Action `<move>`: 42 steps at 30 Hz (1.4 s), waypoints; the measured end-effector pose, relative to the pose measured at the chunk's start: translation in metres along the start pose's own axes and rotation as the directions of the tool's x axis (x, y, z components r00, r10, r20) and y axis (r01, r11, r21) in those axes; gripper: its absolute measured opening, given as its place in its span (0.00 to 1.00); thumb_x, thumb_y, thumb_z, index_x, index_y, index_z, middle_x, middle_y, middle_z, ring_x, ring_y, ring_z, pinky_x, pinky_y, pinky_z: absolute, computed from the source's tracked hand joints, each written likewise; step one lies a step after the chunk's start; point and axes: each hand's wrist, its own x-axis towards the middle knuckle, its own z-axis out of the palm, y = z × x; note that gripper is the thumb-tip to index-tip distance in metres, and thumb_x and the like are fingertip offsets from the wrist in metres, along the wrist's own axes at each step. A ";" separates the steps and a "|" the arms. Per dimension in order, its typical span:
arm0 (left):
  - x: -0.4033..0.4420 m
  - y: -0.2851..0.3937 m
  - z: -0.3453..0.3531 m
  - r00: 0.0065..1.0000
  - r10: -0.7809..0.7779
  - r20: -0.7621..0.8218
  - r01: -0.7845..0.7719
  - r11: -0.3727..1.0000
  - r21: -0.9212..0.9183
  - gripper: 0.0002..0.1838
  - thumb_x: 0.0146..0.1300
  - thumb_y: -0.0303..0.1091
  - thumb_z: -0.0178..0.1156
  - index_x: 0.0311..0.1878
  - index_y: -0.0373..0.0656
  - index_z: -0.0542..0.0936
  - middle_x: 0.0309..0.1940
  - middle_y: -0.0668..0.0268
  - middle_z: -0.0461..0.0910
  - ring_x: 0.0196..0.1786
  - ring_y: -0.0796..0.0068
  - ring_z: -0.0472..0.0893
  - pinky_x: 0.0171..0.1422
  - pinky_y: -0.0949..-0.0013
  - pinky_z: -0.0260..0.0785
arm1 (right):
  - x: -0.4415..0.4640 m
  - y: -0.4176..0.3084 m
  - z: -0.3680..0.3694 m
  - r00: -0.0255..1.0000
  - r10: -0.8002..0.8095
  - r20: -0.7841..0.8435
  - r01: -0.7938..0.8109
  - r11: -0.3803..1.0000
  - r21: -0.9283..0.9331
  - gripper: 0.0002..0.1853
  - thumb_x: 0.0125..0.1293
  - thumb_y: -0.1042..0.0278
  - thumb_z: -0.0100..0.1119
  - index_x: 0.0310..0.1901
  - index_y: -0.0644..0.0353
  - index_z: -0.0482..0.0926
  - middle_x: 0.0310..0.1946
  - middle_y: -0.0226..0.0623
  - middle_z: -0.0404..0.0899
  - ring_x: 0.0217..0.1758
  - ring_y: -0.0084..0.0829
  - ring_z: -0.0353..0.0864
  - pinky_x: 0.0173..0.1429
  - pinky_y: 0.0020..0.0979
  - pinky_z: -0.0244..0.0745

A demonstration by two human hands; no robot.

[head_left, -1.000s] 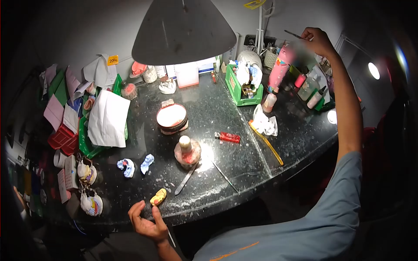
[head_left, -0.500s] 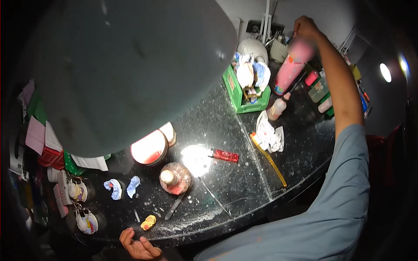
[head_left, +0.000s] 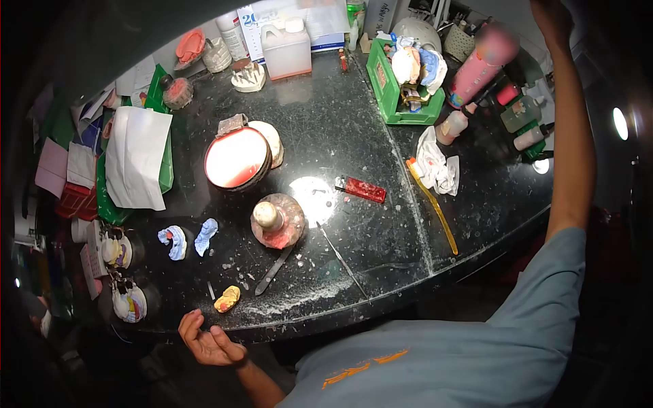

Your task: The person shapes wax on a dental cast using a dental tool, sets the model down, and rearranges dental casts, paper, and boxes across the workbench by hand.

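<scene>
My left hand [head_left: 209,342] hovers at the front edge of the dark worktop, fingers apart and curled a little, holding nothing. Just beyond it lies a small yellow piece [head_left: 227,299]. My right hand [head_left: 552,17] is raised at the top right, cut off by the frame edge, so its fingers cannot be made out. Below and left of it stands a pink bottle [head_left: 479,68]. A flask with a pale stopper [head_left: 277,221] stands mid-table, with a metal spatula [head_left: 273,272] and a thin tool [head_left: 343,262] lying near it.
A round red-and-white dish [head_left: 237,158], a red lighter [head_left: 364,190] and a yellow toothbrush [head_left: 435,211] lie on the worktop [head_left: 326,129]. Green bins [head_left: 408,112] stand at the back and left. Blue pieces [head_left: 175,243] and dental models [head_left: 129,301] are at the left.
The lamp shade that covered the upper left has moved out of most of the view. My right hand has risen to the top edge; the thin tool it held earlier is no longer visible.
</scene>
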 end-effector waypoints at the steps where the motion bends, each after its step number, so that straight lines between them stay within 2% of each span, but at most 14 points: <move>1: 0.000 0.000 0.001 1.000 -0.003 -0.003 0.003 1.000 -0.005 0.17 0.56 0.30 0.57 0.45 0.26 0.75 0.46 0.49 0.76 0.55 0.53 0.75 0.65 0.52 0.65 | -0.004 -0.026 -0.013 0.993 -0.035 -0.110 0.041 0.998 0.052 0.04 0.51 0.78 0.59 0.23 0.68 0.81 0.20 0.44 0.82 0.22 0.36 0.81 0.30 0.35 0.75; 3: 0.000 0.002 0.001 1.000 -0.005 -0.011 0.005 1.000 -0.020 0.16 0.57 0.30 0.56 0.46 0.27 0.76 0.46 0.49 0.76 0.55 0.53 0.75 0.65 0.52 0.66 | -0.045 -0.078 -0.031 0.974 -0.182 -0.137 0.216 0.931 0.294 0.01 0.52 0.79 0.60 0.26 0.68 0.79 0.21 0.42 0.80 0.17 0.34 0.74 0.25 0.35 0.71; 4: 0.001 0.002 0.001 1.000 0.000 0.004 0.000 0.999 -0.036 0.16 0.57 0.30 0.56 0.46 0.27 0.76 0.46 0.49 0.76 0.55 0.53 0.75 0.65 0.52 0.66 | -0.083 -0.096 -0.049 0.994 0.005 0.105 -0.032 0.967 0.254 0.06 0.61 0.74 0.68 0.40 0.61 0.86 0.32 0.30 0.87 0.30 0.18 0.80 0.36 0.24 0.76; 5: 0.002 0.002 0.000 1.000 0.008 0.019 -0.007 0.999 -0.050 0.16 0.57 0.30 0.56 0.46 0.27 0.76 0.47 0.49 0.76 0.55 0.53 0.75 0.65 0.52 0.66 | -0.118 -0.134 -0.053 0.944 -0.075 0.323 -0.111 0.845 0.523 0.04 0.65 0.73 0.67 0.41 0.60 0.85 0.35 0.30 0.86 0.32 0.17 0.78 0.37 0.25 0.75; 8: 0.003 0.002 -0.004 0.998 0.036 0.044 -0.033 0.997 -0.066 0.15 0.57 0.29 0.57 0.46 0.28 0.76 0.47 0.49 0.76 0.55 0.53 0.75 0.65 0.52 0.66 | -0.199 -0.203 -0.051 0.625 -0.456 0.634 0.020 0.820 0.571 0.09 0.59 0.70 0.67 0.41 0.63 0.84 0.34 0.44 0.83 0.39 0.42 0.86 0.44 0.38 0.81; 11: 0.001 0.002 -0.006 0.997 0.032 0.066 -0.026 0.996 -0.090 0.15 0.57 0.28 0.57 0.46 0.29 0.76 0.47 0.50 0.76 0.56 0.53 0.75 0.66 0.51 0.65 | -0.262 -0.233 -0.039 0.380 -0.419 0.825 0.021 0.895 0.445 0.23 0.64 0.63 0.67 0.60 0.57 0.79 0.49 0.48 0.81 0.51 0.46 0.84 0.54 0.45 0.81; 17: 0.000 -0.002 -0.015 0.996 0.030 0.087 -0.022 0.995 -0.097 0.14 0.62 0.28 0.56 0.49 0.31 0.75 0.52 0.50 0.76 0.60 0.56 0.74 0.70 0.55 0.61 | -0.281 -0.238 -0.023 0.310 -0.407 0.859 0.025 0.907 0.421 0.22 0.65 0.72 0.65 0.62 0.56 0.79 0.46 0.47 0.80 0.49 0.49 0.83 0.54 0.45 0.81; 21: 0.001 -0.004 -0.014 0.996 0.027 0.084 -0.018 0.995 -0.102 0.14 0.61 0.29 0.56 0.48 0.32 0.75 0.52 0.50 0.76 0.60 0.56 0.74 0.70 0.54 0.61 | -0.221 -0.240 -0.053 0.597 -0.298 0.745 -0.171 0.860 0.480 0.17 0.61 0.77 0.68 0.53 0.58 0.85 0.36 0.38 0.80 0.41 0.36 0.85 0.46 0.35 0.82; 25: 0.001 -0.004 -0.011 0.999 0.014 0.044 -0.013 1.000 -0.025 0.15 0.55 0.31 0.56 0.44 0.31 0.74 0.47 0.49 0.76 0.55 0.51 0.74 0.66 0.48 0.63 | -0.113 -0.172 -0.071 0.879 -0.142 0.456 -0.039 0.931 0.363 0.14 0.60 0.70 0.75 0.48 0.57 0.88 0.34 0.32 0.82 0.35 0.25 0.81 0.40 0.27 0.78; 28: 0.005 0.000 -0.012 0.993 0.063 0.102 -0.065 0.998 0.015 0.14 0.61 0.30 0.56 0.47 0.32 0.75 0.47 0.51 0.75 0.57 0.55 0.74 0.67 0.54 0.62 | -0.030 -0.077 -0.058 0.955 0.017 0.296 0.003 0.998 -0.068 0.14 0.64 0.57 0.71 0.49 0.52 0.89 0.35 0.35 0.89 0.38 0.27 0.87 0.47 0.28 0.80; 31: 0.020 0.018 0.001 0.994 0.108 0.008 -0.108 0.994 -0.008 0.15 0.64 0.32 0.62 0.44 0.27 0.79 0.44 0.49 0.79 0.48 0.55 0.79 0.57 0.56 0.72 | 0.018 0.035 -0.015 0.938 0.016 0.346 0.084 0.958 -0.273 0.19 0.64 0.46 0.67 0.46 0.51 0.90 0.33 0.29 0.90 0.39 0.27 0.89 0.47 0.27 0.79; 38: 0.005 0.004 -0.001 0.998 -0.023 0.054 0.018 0.996 0.091 0.13 0.59 0.28 0.56 0.45 0.31 0.77 0.45 0.52 0.76 0.54 0.56 0.75 0.66 0.53 0.63 | 0.015 0.149 0.091 0.745 0.385 0.545 -0.014 0.826 -0.564 0.15 0.55 0.42 0.68 0.39 0.38 0.92 0.42 0.27 0.90 0.52 0.34 0.87 0.61 0.37 0.77; 40: 0.006 0.002 0.001 0.999 -0.002 0.052 -0.003 0.995 0.099 0.13 0.58 0.29 0.57 0.44 0.30 0.77 0.44 0.52 0.77 0.53 0.55 0.75 0.65 0.53 0.65 | 0.009 0.190 0.117 0.464 0.522 0.716 -0.134 0.840 -0.526 0.14 0.62 0.49 0.68 0.41 0.49 0.91 0.37 0.26 0.90 0.42 0.20 0.86 0.48 0.25 0.76; 42: 0.007 0.002 0.004 0.999 -0.012 0.037 0.009 0.995 0.097 0.13 0.57 0.29 0.58 0.44 0.30 0.77 0.43 0.52 0.78 0.52 0.55 0.76 0.64 0.53 0.65 | -0.014 0.161 0.124 0.350 0.633 0.690 -0.460 0.758 -0.462 0.05 0.54 0.67 0.70 0.28 0.57 0.86 0.25 0.34 0.83 0.27 0.26 0.81 0.31 0.32 0.73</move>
